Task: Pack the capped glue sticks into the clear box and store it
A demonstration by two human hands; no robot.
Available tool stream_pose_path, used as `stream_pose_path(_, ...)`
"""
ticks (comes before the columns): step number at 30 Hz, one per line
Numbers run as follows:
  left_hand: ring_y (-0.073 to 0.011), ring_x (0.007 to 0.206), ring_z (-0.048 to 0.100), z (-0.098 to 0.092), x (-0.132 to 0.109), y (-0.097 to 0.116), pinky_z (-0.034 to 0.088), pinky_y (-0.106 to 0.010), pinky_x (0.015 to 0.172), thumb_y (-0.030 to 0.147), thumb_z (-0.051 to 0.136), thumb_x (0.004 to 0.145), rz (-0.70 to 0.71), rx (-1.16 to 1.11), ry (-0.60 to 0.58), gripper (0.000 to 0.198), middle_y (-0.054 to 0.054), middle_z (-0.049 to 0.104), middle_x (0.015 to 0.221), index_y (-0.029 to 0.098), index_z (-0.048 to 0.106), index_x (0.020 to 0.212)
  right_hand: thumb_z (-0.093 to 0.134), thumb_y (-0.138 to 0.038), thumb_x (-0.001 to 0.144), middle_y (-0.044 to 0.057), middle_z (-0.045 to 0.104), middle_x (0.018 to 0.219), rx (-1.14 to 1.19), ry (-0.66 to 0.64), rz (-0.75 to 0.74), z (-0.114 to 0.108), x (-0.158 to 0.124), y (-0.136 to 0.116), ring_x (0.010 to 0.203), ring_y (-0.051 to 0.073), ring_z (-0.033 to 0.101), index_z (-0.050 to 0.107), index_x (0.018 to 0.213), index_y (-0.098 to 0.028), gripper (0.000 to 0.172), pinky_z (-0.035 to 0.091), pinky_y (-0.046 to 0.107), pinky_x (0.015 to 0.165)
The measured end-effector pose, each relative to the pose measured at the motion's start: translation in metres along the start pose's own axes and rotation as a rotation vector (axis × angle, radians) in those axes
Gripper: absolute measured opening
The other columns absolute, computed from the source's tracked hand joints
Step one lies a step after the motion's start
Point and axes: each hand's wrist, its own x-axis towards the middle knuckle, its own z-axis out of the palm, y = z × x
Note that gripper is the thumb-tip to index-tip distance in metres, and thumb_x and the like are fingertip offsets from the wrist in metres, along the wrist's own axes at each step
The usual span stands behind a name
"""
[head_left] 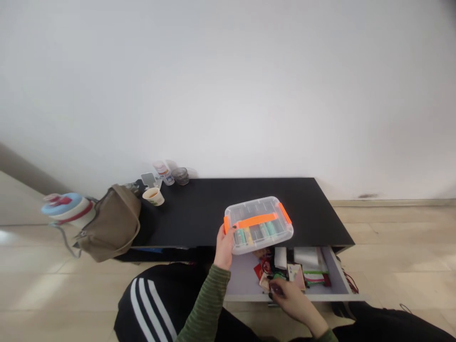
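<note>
Clear plastic, orange-clipped rectangular box (259, 220): clamped at left by the left hand (223, 249), presumably so the shallow whitish drawer (242, 279) is left reachable by the curled right hand (287, 295), whose hold cannot be told.

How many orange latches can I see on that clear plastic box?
2: one orange latch on the left end of the plastic box, perhaps partly covered by the left hand, and another latch on its right end.

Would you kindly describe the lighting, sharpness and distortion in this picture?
Head view, light: soft on the wall, faint shadows by the glass bowl, pale glare on the floor at lower left; head view, focus: slightly soft, drawer contents near the right hand indistinct; head view, distortion: the blue-topped bottle seems stretched towards the edge.
</note>
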Motion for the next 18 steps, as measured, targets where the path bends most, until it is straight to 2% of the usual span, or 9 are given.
stream_pose_path(4, -0.0197, 0.084, 0.069, -0.010, -0.023, 0.001, 0.053, -0.029, 0.075, 0.030, 0.075, 0.066, -0.018, -0.015, 0.049, 0.049, -0.008, 0.072, 0.097, 0.013, 0.064, 0.111, 0.054, -0.027, 0.075, 0.008, 0.074, 0.107, 0.148, -0.075, 0.035, -0.003, -0.007, 0.008, 0.102, 0.023, 0.067, 0.069, 0.114, -0.019, 0.042, 0.047, 0.030, 0.089)
stream_pose_path(6, -0.0194, 0.082, 0.069, -0.017, -0.035, 0.000, 0.053, -0.028, 0.073, 0.028, 0.076, 0.065, -0.005, -0.026, 0.076, 0.047, -0.007, 0.073, 0.094, 0.014, 0.066, 0.109, 0.058, -0.034, 0.074, 0.008, 0.072, 0.113, 0.286, -0.103, 0.113, -0.007, -0.009, 0.018, 0.107, 0.025, 0.065, 0.069, 0.116, -0.022, 0.045, 0.049, 0.032, 0.091)
stream_pose_path(8, -0.0199, 0.082, 0.070, -0.025, -0.048, -0.001, 0.054, -0.029, 0.073, 0.029, 0.077, 0.064, 0.004, -0.037, 0.095, 0.048, -0.006, 0.073, 0.094, 0.016, 0.066, 0.109, 0.061, -0.044, 0.073, 0.008, 0.071, 0.116, 0.468, -0.090, 0.235, -0.013, -0.009, 0.028, 0.107, 0.027, 0.065, 0.068, 0.117, -0.023, 0.049, 0.052, 0.035, 0.084)
stream_pose_path(10, -0.0215, 0.085, 0.071, -0.034, -0.061, -0.003, 0.055, -0.030, 0.074, 0.031, 0.078, 0.065, -0.001, -0.033, 0.111, 0.050, -0.007, 0.074, 0.097, 0.017, 0.066, 0.112, 0.062, -0.052, 0.073, 0.010, 0.069, 0.119, 0.680, 0.011, 0.310, -0.019, -0.007, 0.035, 0.109, 0.029, 0.065, 0.068, 0.116, -0.023, 0.053, 0.054, 0.037, 0.080)
stream_pose_path(14, -0.0257, 0.093, 0.071, -0.056, -0.084, -0.014, 0.057, -0.033, 0.079, 0.033, 0.080, 0.066, -0.037, 0.006, 0.127, 0.053, -0.010, 0.073, 0.106, 0.017, 0.066, 0.114, 0.061, -0.063, 0.073, 0.013, 0.070, 0.115, 0.984, 0.358, 0.269, -0.031, 0.002, 0.038, 0.114, 0.031, 0.062, 0.069, 0.109, -0.021, 0.057, 0.054, 0.039, 0.084)
stream_pose_path(16, -0.0271, 0.097, 0.070, -0.067, -0.093, -0.024, 0.056, -0.035, 0.082, 0.035, 0.080, 0.066, -0.065, 0.010, 0.123, 0.055, -0.010, 0.072, 0.108, 0.017, 0.065, 0.115, 0.056, -0.068, 0.073, 0.014, 0.071, 0.114, 1.026, 0.395, 0.229, -0.035, 0.008, 0.036, 0.115, 0.032, 0.062, 0.070, 0.107, -0.022, 0.059, 0.054, 0.040, 0.085)
stream_pose_path(18, -0.0280, 0.100, 0.069, -0.079, -0.099, -0.039, 0.056, -0.035, 0.083, 0.035, 0.080, 0.066, -0.105, 0.000, 0.127, 0.057, -0.012, 0.071, 0.111, 0.017, 0.063, 0.117, 0.052, -0.070, 0.074, 0.015, 0.071, 0.114, 0.985, 0.371, 0.182, -0.034, 0.011, 0.033, 0.115, 0.034, 0.062, 0.070, 0.107, -0.021, 0.062, 0.053, 0.042, 0.088)
